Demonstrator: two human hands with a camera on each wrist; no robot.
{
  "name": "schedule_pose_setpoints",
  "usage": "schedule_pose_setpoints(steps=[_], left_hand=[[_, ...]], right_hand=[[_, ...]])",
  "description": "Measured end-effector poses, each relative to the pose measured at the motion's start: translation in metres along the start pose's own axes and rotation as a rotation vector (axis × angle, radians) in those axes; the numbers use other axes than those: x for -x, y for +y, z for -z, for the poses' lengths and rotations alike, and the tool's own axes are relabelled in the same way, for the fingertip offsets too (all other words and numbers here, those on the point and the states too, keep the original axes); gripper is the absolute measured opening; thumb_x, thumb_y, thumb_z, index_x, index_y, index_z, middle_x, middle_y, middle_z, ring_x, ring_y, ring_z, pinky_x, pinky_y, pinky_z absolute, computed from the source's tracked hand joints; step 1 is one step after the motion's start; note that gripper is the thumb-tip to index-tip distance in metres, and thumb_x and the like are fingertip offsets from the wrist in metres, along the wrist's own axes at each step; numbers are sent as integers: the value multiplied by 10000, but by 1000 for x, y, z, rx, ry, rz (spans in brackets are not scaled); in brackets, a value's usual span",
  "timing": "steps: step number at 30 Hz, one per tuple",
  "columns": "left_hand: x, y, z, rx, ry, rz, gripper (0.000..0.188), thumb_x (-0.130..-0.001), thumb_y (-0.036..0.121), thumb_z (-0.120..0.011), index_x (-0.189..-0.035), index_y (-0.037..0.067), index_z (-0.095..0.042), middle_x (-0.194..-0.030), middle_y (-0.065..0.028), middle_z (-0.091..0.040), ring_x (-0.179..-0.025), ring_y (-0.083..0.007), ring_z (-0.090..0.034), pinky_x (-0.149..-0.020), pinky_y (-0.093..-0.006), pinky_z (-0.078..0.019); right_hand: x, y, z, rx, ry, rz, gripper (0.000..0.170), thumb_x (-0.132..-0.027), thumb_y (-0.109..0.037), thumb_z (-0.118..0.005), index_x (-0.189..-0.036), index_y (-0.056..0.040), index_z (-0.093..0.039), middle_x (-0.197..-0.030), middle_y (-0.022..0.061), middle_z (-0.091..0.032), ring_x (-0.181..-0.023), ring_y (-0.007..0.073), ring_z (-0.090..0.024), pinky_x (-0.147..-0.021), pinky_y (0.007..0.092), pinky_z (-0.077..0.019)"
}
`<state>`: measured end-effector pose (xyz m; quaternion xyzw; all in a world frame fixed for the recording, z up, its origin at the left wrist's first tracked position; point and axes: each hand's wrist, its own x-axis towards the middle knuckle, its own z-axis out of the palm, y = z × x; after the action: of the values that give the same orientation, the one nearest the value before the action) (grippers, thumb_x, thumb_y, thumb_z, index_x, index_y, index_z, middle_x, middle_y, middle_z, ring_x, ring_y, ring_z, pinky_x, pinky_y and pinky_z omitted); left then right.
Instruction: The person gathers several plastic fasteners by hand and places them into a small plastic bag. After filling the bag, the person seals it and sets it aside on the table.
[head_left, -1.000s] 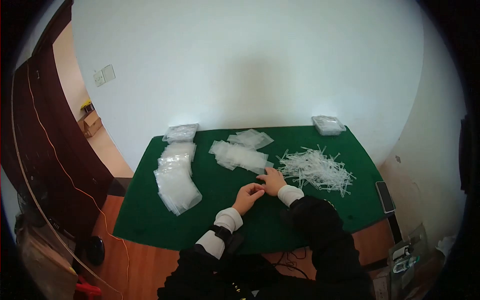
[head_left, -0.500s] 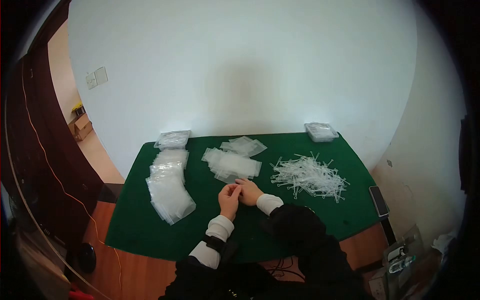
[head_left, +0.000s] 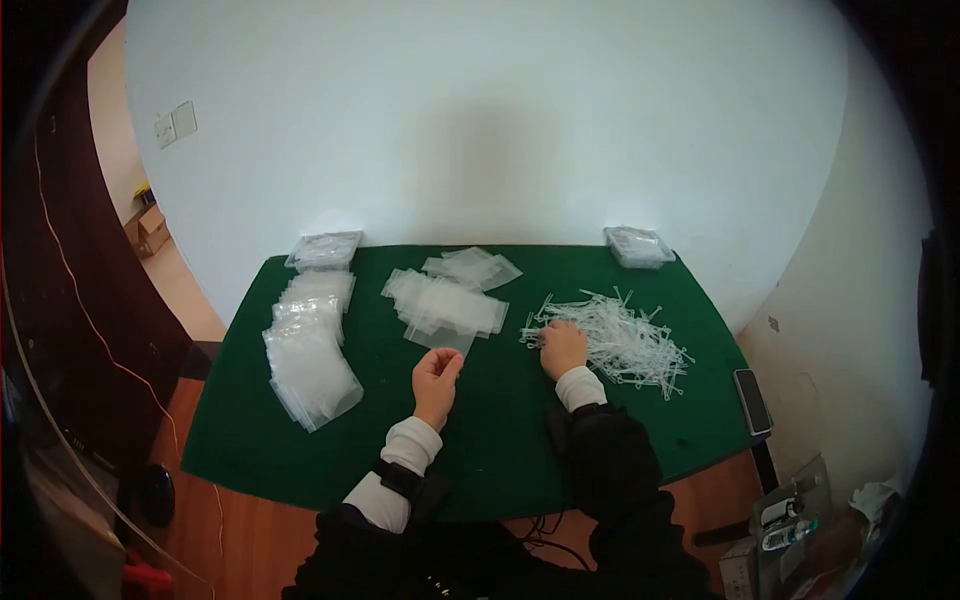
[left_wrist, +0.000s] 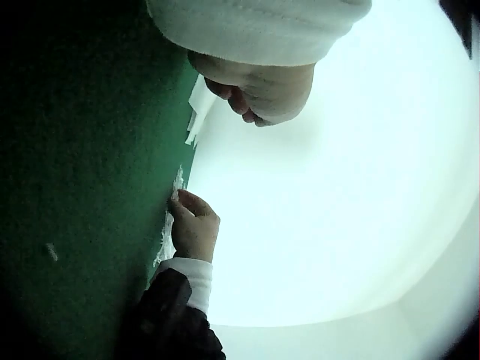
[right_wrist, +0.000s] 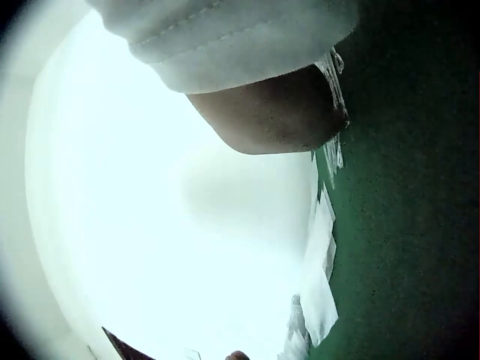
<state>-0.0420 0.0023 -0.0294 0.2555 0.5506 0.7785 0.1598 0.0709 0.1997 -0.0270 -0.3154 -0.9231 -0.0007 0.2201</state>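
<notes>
In the head view, my left hand (head_left: 437, 388) pinches the near edge of a clear plastic bag (head_left: 440, 341) between thumb and fingers. This bag overlaps the lower side of a spread of similar bags (head_left: 455, 304) at the table's middle. My right hand (head_left: 565, 350) is at the left edge of a heap of clear plastic sticks (head_left: 640, 340) with small rings at their ends. In the left wrist view, the right hand's thumb and finger (left_wrist: 182, 199) come together on sticks there. The left hand's fingers (left_wrist: 238, 101) are curled in that view.
On the left of the green-covered table (head_left: 500, 440) lies a long fanned row of clear bags (head_left: 312, 370). Packed clear bundles stand at the back left (head_left: 325, 250) and the back right (head_left: 638, 247), against the wall. A phone (head_left: 752, 402) lies at the right edge.
The two hands were together below the middle bags. They have parted: the right hand has moved right to the stick heap, while the left stays by the bags with one bag.
</notes>
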Motion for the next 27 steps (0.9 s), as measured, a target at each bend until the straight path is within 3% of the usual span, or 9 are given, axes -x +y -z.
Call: schedule_pose_setpoints(steps=[2,11,19,27], left_hand=[[0,1,-1,-5,-24,-11,48,-798,81,-574,-822,40,-566,-688,23,-524,-589,-49,-445,-540,-181,-360],[1,5,0,-39,-42,-13,59,-796,93,-579,-822,42,-568,-694,21,-532,-591,-49,-446,-545,-183,-363],[3,6,0,-91,-137,87,96,-776,88,-598,-844,23,-580,-724,12,-552,-644,-58,-490,-597,-189,-400],[6,5,-2,-215,-218,76,129,-789,120,-593,-893,47,-575,-745,14,-552,-650,-60,-480,-575,-199,-383]], right_hand=[[-2,-1,5,71,-13,-29,168,-670,-122,-564,-828,-158,-609,-884,29,-567,-888,250,-505,-772,424,-347],[1,0,-3,139,116,-36,97,-708,-146,-551,-756,-168,-632,-819,29,-582,-856,242,-505,-738,412,-336],[1,-5,13,34,61,-99,99,-741,-212,-545,-713,-170,-631,-813,26,-583,-861,231,-507,-740,420,-330],[-1,-12,12,-265,215,-53,56,-700,-212,-609,-709,-172,-645,-772,15,-571,-855,221,-507,-725,413,-325]])
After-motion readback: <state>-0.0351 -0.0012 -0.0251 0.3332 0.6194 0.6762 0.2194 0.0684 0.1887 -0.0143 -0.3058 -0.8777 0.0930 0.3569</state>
